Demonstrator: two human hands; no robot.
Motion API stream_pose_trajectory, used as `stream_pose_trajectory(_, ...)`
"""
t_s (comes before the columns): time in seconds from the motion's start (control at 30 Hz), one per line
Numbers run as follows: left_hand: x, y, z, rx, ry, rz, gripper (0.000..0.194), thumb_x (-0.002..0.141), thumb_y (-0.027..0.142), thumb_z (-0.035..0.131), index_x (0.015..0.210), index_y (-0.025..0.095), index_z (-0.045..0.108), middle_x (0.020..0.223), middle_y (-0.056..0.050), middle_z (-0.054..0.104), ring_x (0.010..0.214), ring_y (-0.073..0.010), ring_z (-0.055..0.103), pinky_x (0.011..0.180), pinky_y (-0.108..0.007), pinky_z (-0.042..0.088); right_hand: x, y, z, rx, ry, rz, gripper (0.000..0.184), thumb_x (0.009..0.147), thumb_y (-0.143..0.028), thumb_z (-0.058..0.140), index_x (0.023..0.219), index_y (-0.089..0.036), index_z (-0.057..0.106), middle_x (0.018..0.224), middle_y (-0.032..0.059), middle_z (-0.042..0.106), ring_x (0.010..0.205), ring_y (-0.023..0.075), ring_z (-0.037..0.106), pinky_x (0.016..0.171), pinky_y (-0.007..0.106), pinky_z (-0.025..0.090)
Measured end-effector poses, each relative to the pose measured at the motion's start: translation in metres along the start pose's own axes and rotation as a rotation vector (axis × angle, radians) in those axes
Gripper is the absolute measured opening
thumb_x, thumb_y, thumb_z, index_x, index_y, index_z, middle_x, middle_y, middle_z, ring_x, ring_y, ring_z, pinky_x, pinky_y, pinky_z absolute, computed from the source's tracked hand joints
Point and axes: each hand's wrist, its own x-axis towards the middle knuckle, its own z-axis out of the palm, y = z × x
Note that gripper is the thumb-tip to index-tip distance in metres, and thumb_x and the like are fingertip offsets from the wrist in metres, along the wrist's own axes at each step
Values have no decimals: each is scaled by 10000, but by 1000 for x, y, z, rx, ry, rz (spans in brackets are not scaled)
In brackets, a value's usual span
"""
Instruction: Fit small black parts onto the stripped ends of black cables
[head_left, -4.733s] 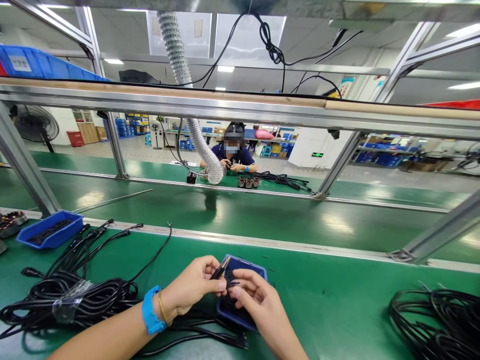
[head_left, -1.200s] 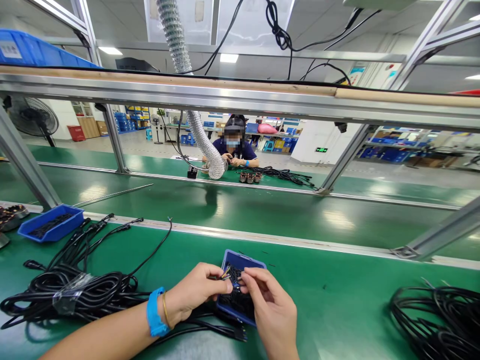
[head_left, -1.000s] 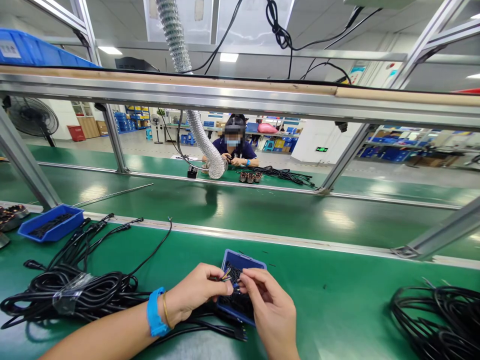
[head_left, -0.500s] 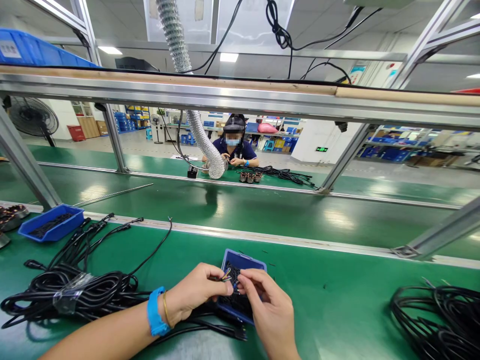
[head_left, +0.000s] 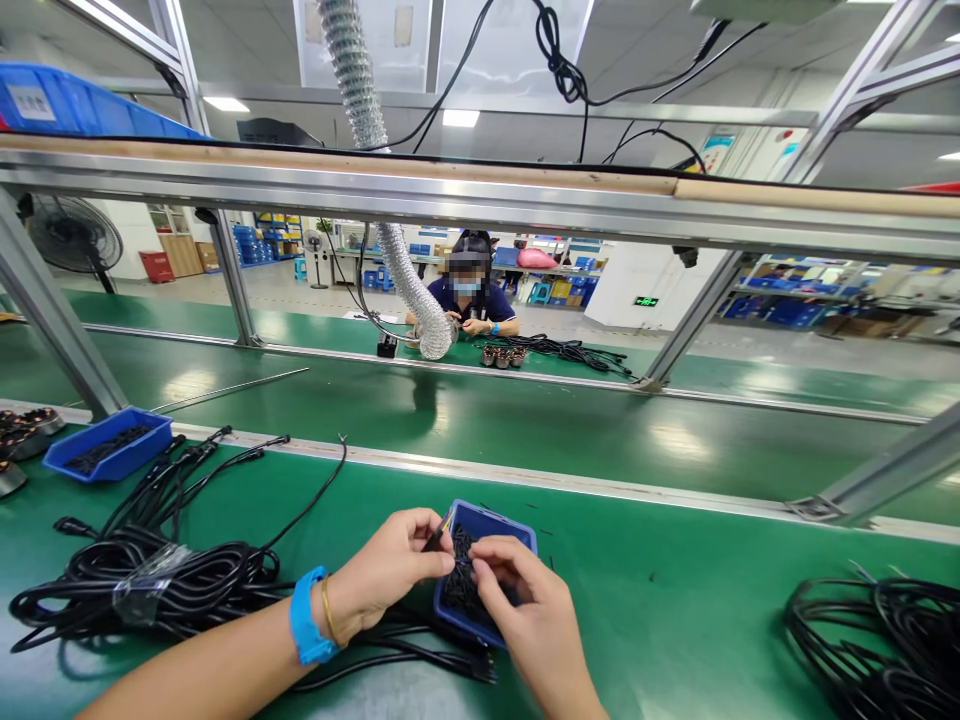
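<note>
Bin (head_left: 491,520) below both hands. L hand (head_left: 397,560) pinched tight on cable (head_left: 434,540) end, tilted up. R hand (head_left: 529,600) pinched at far end of wire (head_left: 462,562); can't tell what else it holds. Wire approx. crosswise, L to R, over bin.

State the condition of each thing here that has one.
Left hand: closed on a cable end
Right hand: pinching a thin dark strand
Center bin: upright, holding small black pieces
Left bin: upright, holding dark bits
Left cable bundle: coiled, bound with clear film
Right cables: loosely coiled
Exit sign: lit
Ceiling light: lit
</note>
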Motion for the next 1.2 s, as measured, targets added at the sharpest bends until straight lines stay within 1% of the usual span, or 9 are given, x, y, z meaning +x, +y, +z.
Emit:
stream_pose_trajectory(0.13,-2,1,1,33,-16,17,164,589,173,657,707,163,544,737,20,563,728,-133,491,729,-268,373,-4,4,3,80,-9,96,89,873,-268,646,865,-212,715,853,49,723,755,176,697,671,237,575)
stream_pose_trajectory(0.3,3,1,-3,17,26,11,190,643,274,658,770,140,611,734,0,580,733,-149,531,715,-283,390,2,2,-18,194,-359,281,312,920,-476,584,852,-201,712,627,19,697,578,179,654,595,278,535)
stream_pose_trajectory(0.37,5,1,-4,-16,18,-46,262,677,326,640,842,123,647,733,-8,587,702,-149,547,661,-280,389,6,3,-24,-42,-357,242,365,956,-465,525,792,-204,722,652,38,718,617,200,652,623,311,512)
stream_pose_trajectory(0.43,6,0,-4,-47,-15,-90,316,696,362,636,880,107,666,712,-8,583,653,-135,537,620,-273,383,10,5,-23,-430,-315,146,235,939,-341,584,836,-213,751,806,62,761,762,251,663,707,368,494)
stream_pose_trajectory(0.5,6,-3,-4,-47,-37,-93,321,693,369,650,865,99,675,672,0,574,605,-118,510,602,-269,383,12,8,-16,-768,-393,43,115,865,-207,680,927,-224,775,901,73,772,875,309,652,769,426,471)
stream_pose_trajectory(0.63,6,-8,-2,-3,-24,-80,303,656,349,687,831,102,674,624,7,583,568,-109,504,596,-264,393,9,14,0,-1001,-573,-20,183,775,-67,745,866,-219,791,848,66,767,871,317,657,742,415,461)
stream_pose_trajectory(0.83,5,-6,1,29,-52,-99,188,667,319,599,763,158,583,593,41,537,528,-91,490,511,-227,327,6,16,-5,-908,-497,-23,231,906,-95,611,901,-256,775,848,51,733,832,273,629,718,389,451)
stream_pose_trajectory(1.03,6,-11,1,99,-54,-83,219,677,342,580,807,166,562,605,53,492,535,-89,462,492,-221,298,4,22,-16,-557,-269,-28,167,964,-204,559,889,-227,707,866,41,705,834,239,604,758,364,483)
stream_pose_trajectory(1.2,8,-15,0,133,-58,-63,255,696,374,603,827,159,565,638,41,500,562,-97,474,518,-230,314,5,19,-19,-364,-107,-128,162,986,-253,528,904,-239,666,876,33,697,861,227,596,778,344,485)
